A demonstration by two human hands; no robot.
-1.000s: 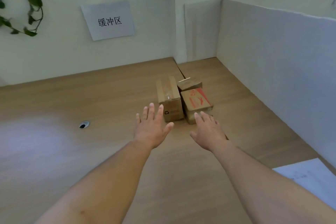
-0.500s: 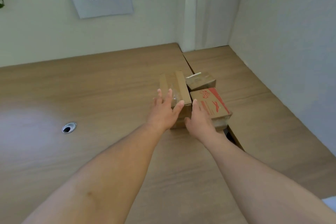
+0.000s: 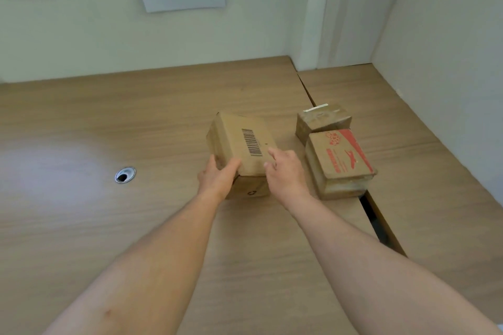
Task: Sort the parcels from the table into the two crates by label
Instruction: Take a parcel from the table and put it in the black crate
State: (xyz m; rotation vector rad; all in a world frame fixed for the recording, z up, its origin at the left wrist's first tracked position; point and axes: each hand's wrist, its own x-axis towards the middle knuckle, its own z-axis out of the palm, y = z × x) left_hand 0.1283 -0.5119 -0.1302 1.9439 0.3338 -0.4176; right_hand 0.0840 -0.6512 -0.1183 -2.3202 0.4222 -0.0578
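Parcel with the barcode (image 3: 242,141) tilts above the counter (image 3: 81,212), left of the red-printed parcel (image 3: 340,155), both hands gripping its near corners: left hand (image 3: 217,178), right hand (image 3: 285,174). Keep thumbs on top, turning it until the label shows.

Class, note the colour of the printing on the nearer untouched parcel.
Red printing on the brown cardboard parcel, seen best in the head view.
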